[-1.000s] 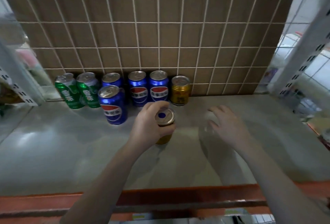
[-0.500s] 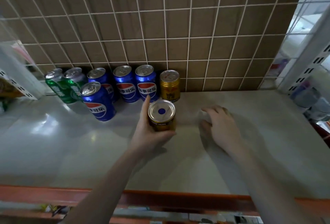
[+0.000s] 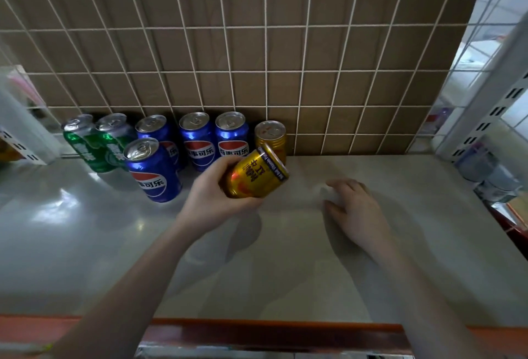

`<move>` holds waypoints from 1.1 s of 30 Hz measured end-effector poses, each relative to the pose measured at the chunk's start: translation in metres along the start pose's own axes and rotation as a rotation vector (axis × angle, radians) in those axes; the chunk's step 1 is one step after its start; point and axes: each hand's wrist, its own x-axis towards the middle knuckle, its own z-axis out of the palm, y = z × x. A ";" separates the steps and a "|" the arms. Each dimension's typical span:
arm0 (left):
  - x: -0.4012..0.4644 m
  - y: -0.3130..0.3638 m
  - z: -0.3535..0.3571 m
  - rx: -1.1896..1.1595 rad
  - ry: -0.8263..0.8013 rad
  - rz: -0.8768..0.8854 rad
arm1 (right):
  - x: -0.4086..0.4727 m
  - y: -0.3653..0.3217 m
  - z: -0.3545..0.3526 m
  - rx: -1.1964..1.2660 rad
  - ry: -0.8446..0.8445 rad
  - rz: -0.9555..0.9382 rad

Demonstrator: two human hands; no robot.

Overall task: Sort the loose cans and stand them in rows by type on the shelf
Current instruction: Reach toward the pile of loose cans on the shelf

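My left hand grips a gold can, tilted with its top leaning away toward the back wall, just in front of a second gold can standing upright at the wall. Left of that stand blue cola cans in a row, with one more blue can in front of them. Two green cans stand at the far left. My right hand rests on the grey shelf with fingers loosely spread, holding nothing.
A brown cardboard back panel behind a white wire grid closes the shelf's rear. White slotted uprights stand at the right and left sides. An orange-red rail runs along the shelf's front edge. Wrapped items sit beyond the right side.
The gold can in my left hand went from upright to tilted, and moved back toward the standing gold can. My right hand stayed on the shelf.
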 end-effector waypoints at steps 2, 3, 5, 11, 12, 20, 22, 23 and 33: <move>0.005 0.007 -0.007 0.015 0.023 0.043 | 0.000 0.001 -0.002 -0.011 -0.006 0.003; 0.008 0.010 -0.010 0.041 0.041 0.062 | -0.001 0.001 -0.002 -0.014 -0.007 -0.002; 0.014 0.015 -0.014 0.146 0.032 0.108 | -0.002 0.002 -0.002 -0.008 -0.001 -0.011; 0.034 0.021 -0.009 0.301 -0.257 0.115 | -0.002 0.002 -0.004 -0.023 -0.030 -0.003; 0.039 0.022 -0.007 0.368 -0.314 0.141 | -0.001 0.003 -0.005 -0.029 -0.036 -0.005; 0.064 0.036 0.004 0.569 -0.622 0.120 | -0.002 0.007 -0.005 -0.048 -0.055 -0.042; 0.063 0.035 0.004 0.569 -0.601 0.101 | -0.001 0.006 -0.006 -0.042 -0.062 -0.044; 0.060 0.034 0.004 0.543 -0.573 0.092 | -0.001 0.006 -0.007 -0.042 -0.070 -0.039; -0.007 -0.027 0.011 0.701 0.068 -0.090 | 0.011 -0.025 -0.023 0.070 -0.053 -0.062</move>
